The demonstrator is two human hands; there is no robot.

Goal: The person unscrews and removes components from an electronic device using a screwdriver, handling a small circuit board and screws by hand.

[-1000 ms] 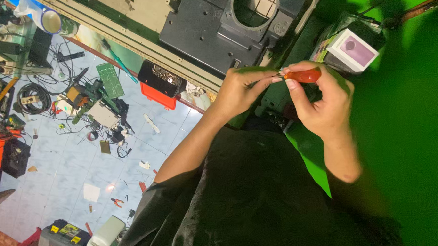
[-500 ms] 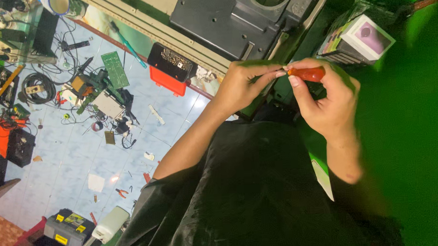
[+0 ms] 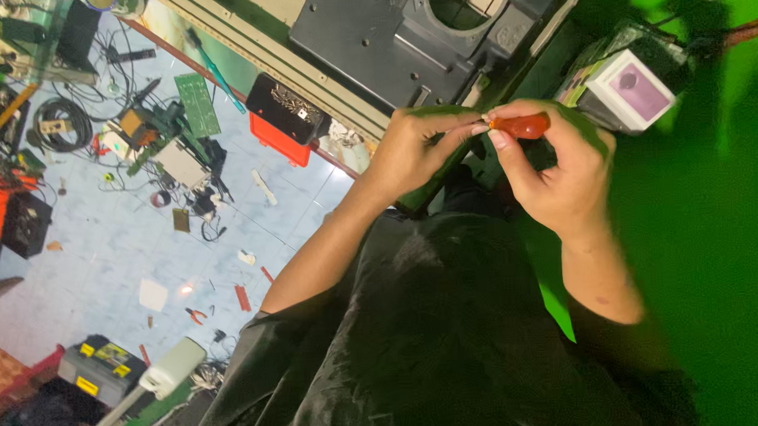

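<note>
Nearest the camera lies the person's dark glossy garment (image 3: 451,345), filling the lower middle of the view, with both bare forearms rising from it toward twelve o'clock. The right hand (image 3: 562,177) curls around a small orange-red plastic screwdriver handle (image 3: 520,126), thumb and forefinger closed on it. The left hand (image 3: 414,149) meets it from nine o'clock, fingertips pinched together at the handle's tip; whether a bit or shaft sits there cannot be told. Judged from this, the tool is being readied in the hands and has not yet touched the dark grey plastic housing with a round opening (image 3: 406,27) lying beyond at twelve o'clock, whose screw holes show.

At two o'clock a small white and purple box (image 3: 631,91) stands on the green cloth (image 3: 715,226); its contents are hidden. At ten o'clock an open black and red case (image 3: 285,115) holds small metal parts. Farther, at nine o'clock, the pale tiled floor (image 3: 103,248) carries a green circuit board (image 3: 197,103), and at seven o'clock a closed grey and yellow toolbox (image 3: 99,365)
</note>
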